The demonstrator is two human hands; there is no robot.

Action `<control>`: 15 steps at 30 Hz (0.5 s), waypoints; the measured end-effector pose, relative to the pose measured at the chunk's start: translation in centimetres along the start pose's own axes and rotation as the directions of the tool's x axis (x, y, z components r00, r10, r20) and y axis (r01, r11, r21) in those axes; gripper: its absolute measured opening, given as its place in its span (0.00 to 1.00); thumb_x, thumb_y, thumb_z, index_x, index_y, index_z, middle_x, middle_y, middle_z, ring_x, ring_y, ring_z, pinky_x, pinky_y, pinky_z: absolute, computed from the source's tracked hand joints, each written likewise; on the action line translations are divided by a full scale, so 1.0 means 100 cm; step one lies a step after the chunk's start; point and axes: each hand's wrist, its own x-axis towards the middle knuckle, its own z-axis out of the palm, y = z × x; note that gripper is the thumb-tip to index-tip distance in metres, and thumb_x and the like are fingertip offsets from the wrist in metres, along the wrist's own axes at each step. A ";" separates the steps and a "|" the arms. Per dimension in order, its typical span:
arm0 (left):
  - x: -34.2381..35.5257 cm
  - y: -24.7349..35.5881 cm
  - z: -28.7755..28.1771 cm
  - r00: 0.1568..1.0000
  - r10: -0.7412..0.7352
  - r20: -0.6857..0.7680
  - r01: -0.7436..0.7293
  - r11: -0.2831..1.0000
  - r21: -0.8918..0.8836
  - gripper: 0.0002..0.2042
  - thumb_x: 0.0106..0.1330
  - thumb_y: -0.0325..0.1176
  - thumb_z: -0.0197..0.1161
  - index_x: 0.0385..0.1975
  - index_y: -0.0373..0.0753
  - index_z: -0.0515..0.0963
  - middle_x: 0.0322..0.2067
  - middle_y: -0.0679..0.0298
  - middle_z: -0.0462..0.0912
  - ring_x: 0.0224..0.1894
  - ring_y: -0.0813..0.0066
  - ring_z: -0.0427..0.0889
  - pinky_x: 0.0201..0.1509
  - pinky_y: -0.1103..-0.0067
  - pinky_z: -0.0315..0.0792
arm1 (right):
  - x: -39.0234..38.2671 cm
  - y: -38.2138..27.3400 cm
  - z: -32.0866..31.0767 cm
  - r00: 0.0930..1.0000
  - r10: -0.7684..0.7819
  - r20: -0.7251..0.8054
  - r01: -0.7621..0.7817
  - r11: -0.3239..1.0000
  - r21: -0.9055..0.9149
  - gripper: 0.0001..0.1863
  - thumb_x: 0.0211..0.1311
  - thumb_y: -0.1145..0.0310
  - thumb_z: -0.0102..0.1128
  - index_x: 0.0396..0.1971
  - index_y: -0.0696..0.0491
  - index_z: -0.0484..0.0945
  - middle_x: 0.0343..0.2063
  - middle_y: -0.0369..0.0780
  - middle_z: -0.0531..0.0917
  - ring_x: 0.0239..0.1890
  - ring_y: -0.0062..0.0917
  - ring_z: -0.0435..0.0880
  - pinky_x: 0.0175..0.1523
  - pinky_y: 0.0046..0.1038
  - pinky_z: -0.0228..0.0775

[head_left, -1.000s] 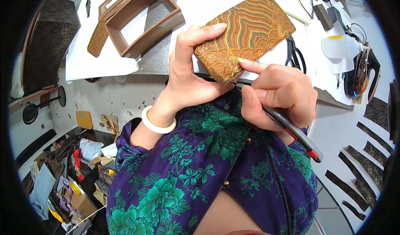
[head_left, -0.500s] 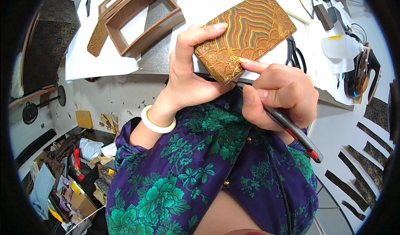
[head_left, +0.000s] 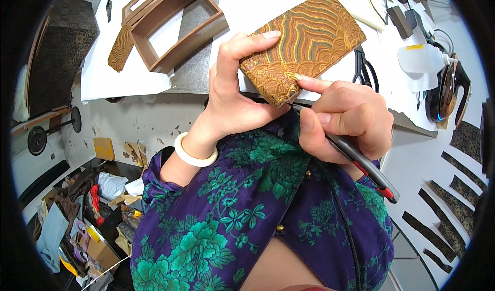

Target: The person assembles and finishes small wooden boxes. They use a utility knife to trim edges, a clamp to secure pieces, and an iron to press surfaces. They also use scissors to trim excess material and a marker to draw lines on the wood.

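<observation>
My left hand (head_left: 234, 92) is closed round the near left end of a box (head_left: 314, 38) covered in gold-brown wave-patterned brocade, index finger on top and thumb underneath. The box is held tilted over the table's front edge. In my right hand (head_left: 350, 118) is a slim black craft knife (head_left: 361, 162) with red at its butt end. Its thin tip meets the box's near lower corner, where the exact contact is too small to make out. My right index fingertip rests on the brocade near that corner.
An open brown wooden frame (head_left: 178, 28) and a brocade piece (head_left: 121, 48) lie on the table at left. Black scissors (head_left: 366, 71), a white glue bottle (head_left: 423, 58) and an iron-like appliance (head_left: 451, 92) are at right. Dark patterned strips (head_left: 438, 229) lie further right.
The box has shifted very slightly, its far corner a little lower. Both hands keep almost the same place, and the knife tip stays at the near corner.
</observation>
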 end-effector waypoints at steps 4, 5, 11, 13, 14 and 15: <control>-0.002 -0.003 0.001 1.000 -0.015 -0.001 0.015 0.999 -0.034 0.41 0.37 0.25 0.81 0.58 0.40 0.70 0.43 0.57 0.79 0.41 0.63 0.81 0.46 0.72 0.74 | 0.000 0.000 0.000 1.000 0.009 -0.006 -0.009 1.000 0.012 0.17 0.44 0.86 0.71 0.20 0.54 0.69 0.15 0.38 0.77 0.17 0.25 0.79 0.40 0.35 0.88; -0.002 -0.003 0.001 1.000 -0.020 0.001 0.020 0.999 -0.048 0.41 0.37 0.25 0.81 0.58 0.40 0.70 0.43 0.57 0.79 0.41 0.62 0.81 0.46 0.72 0.74 | -0.001 0.000 0.000 1.000 0.012 -0.009 -0.012 1.000 0.028 0.17 0.44 0.86 0.71 0.19 0.54 0.69 0.15 0.38 0.77 0.17 0.25 0.79 0.40 0.35 0.88; -0.002 -0.003 0.000 1.000 -0.007 0.002 0.007 0.999 -0.031 0.41 0.37 0.24 0.80 0.58 0.40 0.70 0.42 0.57 0.79 0.40 0.63 0.81 0.45 0.72 0.74 | 0.000 0.000 0.000 1.000 0.003 -0.002 -0.003 1.000 0.004 0.17 0.44 0.87 0.71 0.20 0.54 0.69 0.15 0.38 0.76 0.17 0.25 0.79 0.40 0.36 0.88; -0.001 -0.002 0.001 1.000 -0.013 0.002 0.013 0.999 -0.041 0.41 0.37 0.24 0.80 0.58 0.40 0.70 0.42 0.57 0.79 0.40 0.63 0.81 0.45 0.72 0.74 | 0.000 0.000 0.000 1.000 -0.001 -0.008 0.001 1.000 0.009 0.17 0.44 0.87 0.71 0.20 0.54 0.69 0.15 0.38 0.76 0.17 0.25 0.79 0.40 0.36 0.88; -0.002 -0.002 0.001 1.000 -0.014 0.001 0.014 0.999 -0.041 0.41 0.37 0.23 0.80 0.58 0.40 0.70 0.42 0.57 0.79 0.40 0.63 0.81 0.46 0.72 0.74 | 0.000 0.000 0.001 1.000 -0.006 -0.012 0.006 1.000 0.004 0.17 0.44 0.87 0.71 0.20 0.54 0.69 0.15 0.38 0.76 0.17 0.25 0.79 0.40 0.36 0.88; -0.001 -0.002 0.001 1.000 -0.012 0.001 0.012 0.999 -0.038 0.41 0.37 0.23 0.80 0.58 0.40 0.70 0.42 0.57 0.79 0.41 0.63 0.81 0.46 0.73 0.74 | 0.000 0.000 0.001 1.000 -0.011 -0.015 0.011 1.000 -0.002 0.17 0.44 0.87 0.71 0.20 0.54 0.69 0.15 0.38 0.76 0.17 0.25 0.79 0.40 0.36 0.88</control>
